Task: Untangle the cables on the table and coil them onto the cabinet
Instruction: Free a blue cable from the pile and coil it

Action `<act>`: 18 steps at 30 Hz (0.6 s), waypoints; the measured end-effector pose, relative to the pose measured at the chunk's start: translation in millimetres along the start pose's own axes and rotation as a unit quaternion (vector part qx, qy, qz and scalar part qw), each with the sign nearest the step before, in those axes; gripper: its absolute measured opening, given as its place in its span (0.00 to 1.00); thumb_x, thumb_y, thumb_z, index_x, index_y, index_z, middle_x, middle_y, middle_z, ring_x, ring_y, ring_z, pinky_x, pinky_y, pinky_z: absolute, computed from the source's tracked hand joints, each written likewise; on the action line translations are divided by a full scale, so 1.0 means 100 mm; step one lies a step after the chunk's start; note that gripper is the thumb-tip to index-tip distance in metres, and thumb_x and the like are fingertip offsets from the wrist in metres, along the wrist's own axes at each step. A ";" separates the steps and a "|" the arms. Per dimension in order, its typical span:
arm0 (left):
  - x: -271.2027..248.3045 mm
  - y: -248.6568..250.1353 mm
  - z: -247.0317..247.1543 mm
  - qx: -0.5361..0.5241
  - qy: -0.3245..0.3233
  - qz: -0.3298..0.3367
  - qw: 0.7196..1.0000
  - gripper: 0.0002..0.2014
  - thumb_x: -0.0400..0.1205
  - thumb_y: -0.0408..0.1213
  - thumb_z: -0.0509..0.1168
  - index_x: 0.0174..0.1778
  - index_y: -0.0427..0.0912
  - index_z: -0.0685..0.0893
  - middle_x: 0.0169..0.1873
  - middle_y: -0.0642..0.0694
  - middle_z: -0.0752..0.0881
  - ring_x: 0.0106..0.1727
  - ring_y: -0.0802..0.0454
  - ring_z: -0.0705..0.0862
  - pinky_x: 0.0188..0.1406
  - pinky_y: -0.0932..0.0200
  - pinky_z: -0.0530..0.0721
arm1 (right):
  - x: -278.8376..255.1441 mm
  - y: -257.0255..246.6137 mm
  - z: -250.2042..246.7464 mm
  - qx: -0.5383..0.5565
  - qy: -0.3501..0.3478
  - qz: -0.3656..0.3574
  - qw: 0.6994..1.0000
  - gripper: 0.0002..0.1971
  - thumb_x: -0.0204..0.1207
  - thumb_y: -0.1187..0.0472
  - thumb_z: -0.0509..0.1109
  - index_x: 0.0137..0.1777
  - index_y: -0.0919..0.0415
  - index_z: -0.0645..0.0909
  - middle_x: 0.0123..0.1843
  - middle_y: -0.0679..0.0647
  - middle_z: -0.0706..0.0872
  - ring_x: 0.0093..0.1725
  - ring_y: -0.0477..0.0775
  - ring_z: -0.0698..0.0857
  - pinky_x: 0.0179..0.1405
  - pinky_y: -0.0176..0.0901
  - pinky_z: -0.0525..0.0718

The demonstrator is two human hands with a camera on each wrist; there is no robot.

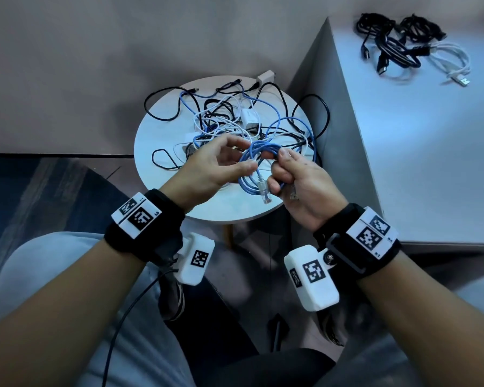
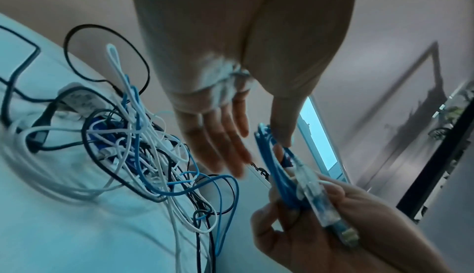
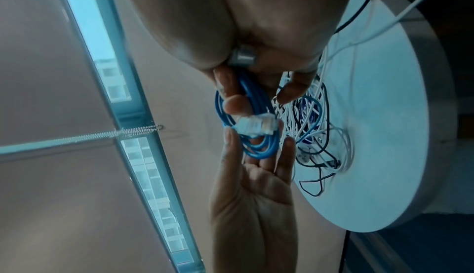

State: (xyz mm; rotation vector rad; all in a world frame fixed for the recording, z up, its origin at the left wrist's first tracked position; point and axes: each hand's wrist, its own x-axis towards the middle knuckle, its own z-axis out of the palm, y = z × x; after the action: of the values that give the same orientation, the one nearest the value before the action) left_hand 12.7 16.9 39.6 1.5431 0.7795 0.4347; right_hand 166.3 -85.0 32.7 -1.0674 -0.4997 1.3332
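Note:
A blue network cable (image 1: 256, 152) gathered into a small coil hangs above the near side of the round white table (image 1: 157, 177). My right hand (image 1: 280, 166) grips one side of the coil, fingers curled round the strands (image 3: 259, 147). Its clear plug (image 1: 264, 192) dangles below. My left hand (image 1: 245, 155) is open, with straight fingers (image 3: 228, 137) touching the coil's other side (image 2: 277, 172). Behind the hands lies a tangle (image 1: 235, 121) of black, white and blue cables. The grey cabinet (image 1: 417, 149) stands at the right.
Coiled black cables (image 1: 394, 43) and a white cable (image 1: 453, 62) lie on the cabinet's far part. A white charger (image 1: 249, 118) sits in the tangle and a white adapter (image 1: 266, 76) at the table's far edge. Black loops hang over the table's rim. My knees are below.

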 end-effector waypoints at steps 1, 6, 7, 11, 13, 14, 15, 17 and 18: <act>0.00 0.01 0.01 -0.015 -0.020 0.001 1.000 0.12 0.84 0.29 0.70 0.62 0.34 0.81 0.49 0.31 0.88 0.47 0.49 0.88 0.50 0.57 0.88 | 0.00 -0.01 -0.01 0.005 -0.004 0.005 1.000 0.16 0.92 0.59 0.53 0.55 0.67 0.80 0.26 0.47 0.65 0.24 0.46 0.72 0.29 0.34 0.77; 0.05 -0.04 0.11 0.086 0.055 0.051 0.993 0.04 0.83 0.30 0.70 0.48 0.34 0.82 0.37 0.38 0.86 0.35 0.47 0.86 0.44 0.49 0.91 | 0.01 0.06 0.00 -0.070 0.003 -0.008 0.998 0.16 0.92 0.57 0.53 0.54 0.60 0.83 0.26 0.46 0.67 0.32 0.46 0.69 0.40 0.41 0.68; 0.06 -0.07 0.16 0.139 0.084 0.064 0.985 0.05 0.82 0.33 0.70 0.47 0.37 0.81 0.36 0.39 0.87 0.36 0.43 0.86 0.44 0.45 0.90 | 0.01 0.07 0.00 -0.102 0.007 -0.015 0.995 0.16 0.92 0.57 0.53 0.54 0.58 0.84 0.26 0.44 0.68 0.32 0.45 0.68 0.40 0.42 0.65; 0.08 -0.12 0.26 0.313 0.188 0.087 0.927 0.07 0.81 0.31 0.68 0.45 0.42 0.74 0.32 0.47 0.82 0.34 0.43 0.79 0.34 0.57 0.72 | -0.01 0.10 0.06 -0.153 -0.015 -0.026 0.988 0.16 0.92 0.59 0.53 0.55 0.60 0.84 0.24 0.41 0.69 0.29 0.42 0.66 0.35 0.38 0.63; 0.10 -0.14 0.22 0.362 0.191 0.058 0.911 0.06 0.81 0.33 0.67 0.49 0.42 0.76 0.36 0.45 0.83 0.40 0.39 0.79 0.40 0.52 0.73 | -0.03 0.13 0.09 -0.164 -0.030 -0.022 0.986 0.15 0.91 0.60 0.53 0.57 0.63 0.83 0.24 0.41 0.69 0.29 0.41 0.66 0.33 0.36 0.64; 0.10 -0.15 0.21 0.401 0.182 0.040 0.897 0.05 0.81 0.35 0.67 0.50 0.43 0.77 0.39 0.45 0.83 0.43 0.39 0.79 0.43 0.50 0.74 | -0.03 0.14 0.09 -0.172 -0.026 -0.016 0.985 0.16 0.91 0.60 0.54 0.56 0.62 0.83 0.24 0.41 0.69 0.29 0.41 0.66 0.34 0.37 0.64; 0.10 -0.16 0.20 0.451 0.174 0.032 0.875 0.05 0.81 0.37 0.65 0.51 0.44 0.78 0.42 0.45 0.80 0.48 0.39 0.78 0.47 0.48 0.74 | -0.02 0.16 0.08 -0.180 -0.016 -0.008 0.983 0.16 0.91 0.59 0.54 0.56 0.60 0.84 0.24 0.40 0.69 0.29 0.41 0.67 0.36 0.39 0.63; 0.09 -0.21 0.19 0.521 0.175 0.055 0.834 0.08 0.78 0.35 0.64 0.52 0.44 0.82 0.49 0.43 0.76 0.57 0.39 0.75 0.56 0.46 0.71 | 0.00 0.16 0.05 -0.181 0.000 0.010 0.983 0.16 0.91 0.56 0.55 0.55 0.58 0.85 0.24 0.40 0.69 0.30 0.41 0.70 0.38 0.42 0.62; 0.09 -0.23 0.18 0.517 0.176 0.085 0.833 0.12 0.75 0.31 0.63 0.53 0.43 0.83 0.54 0.41 0.76 0.60 0.39 0.74 0.59 0.46 0.70 | 0.00 0.16 0.03 -0.175 0.003 0.016 0.984 0.16 0.91 0.56 0.56 0.55 0.57 0.86 0.24 0.40 0.69 0.31 0.41 0.70 0.39 0.42 0.62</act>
State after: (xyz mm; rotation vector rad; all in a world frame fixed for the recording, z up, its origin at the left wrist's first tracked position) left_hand 26.8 9.7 12.7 2.6071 1.2860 0.4555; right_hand 155.3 -85.3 20.5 -1.3702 -0.7347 1.2977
